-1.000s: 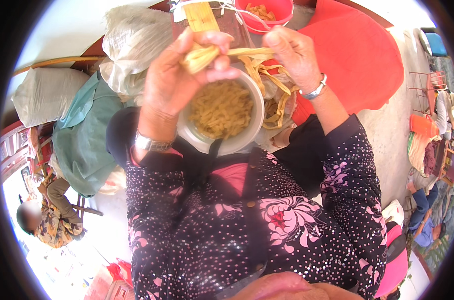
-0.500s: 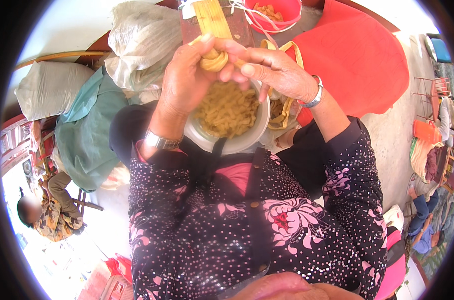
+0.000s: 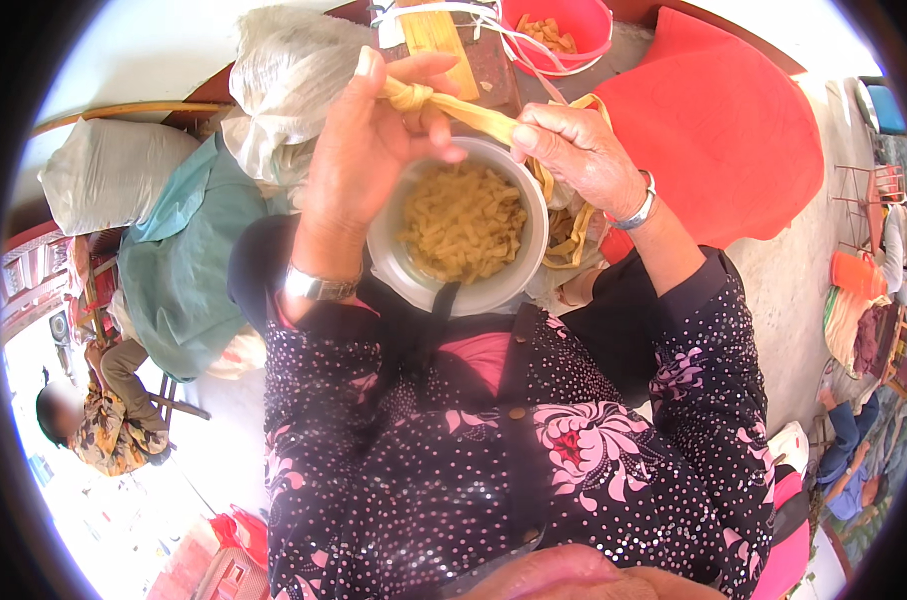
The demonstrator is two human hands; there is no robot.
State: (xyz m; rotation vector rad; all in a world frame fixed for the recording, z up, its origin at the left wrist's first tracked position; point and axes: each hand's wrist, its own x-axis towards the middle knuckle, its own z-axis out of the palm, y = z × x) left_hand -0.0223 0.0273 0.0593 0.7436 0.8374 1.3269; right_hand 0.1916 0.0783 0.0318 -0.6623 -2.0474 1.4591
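A long, flat, pale yellow strip (image 3: 479, 117) with a knot (image 3: 411, 96) near its left end stretches between my hands. My left hand (image 3: 364, 140) supports the knotted end among its fingers, thumb raised and apart. My right hand (image 3: 584, 155) pinches the strip between thumb and fingers. More of the strip hangs in loops (image 3: 572, 243) below my right hand. Under both hands, between my knees, sits a round white tub (image 3: 537, 215) holding many short yellow pieces (image 3: 464, 222).
Ahead is a wooden block (image 3: 436, 50) on a dark red stool or bench, beside a red bucket (image 3: 599, 35) with yellow pieces. Red cloth (image 3: 719, 140) spreads to the right. Pale sacks (image 3: 294, 80) and green cloth (image 3: 189, 280) lie left. Another person (image 3: 124, 420) sits at far left.
My hands have moved apart, drawing the strip out with its knot at the left. The fingers of my left hand have spread, and the tub shows more fully.
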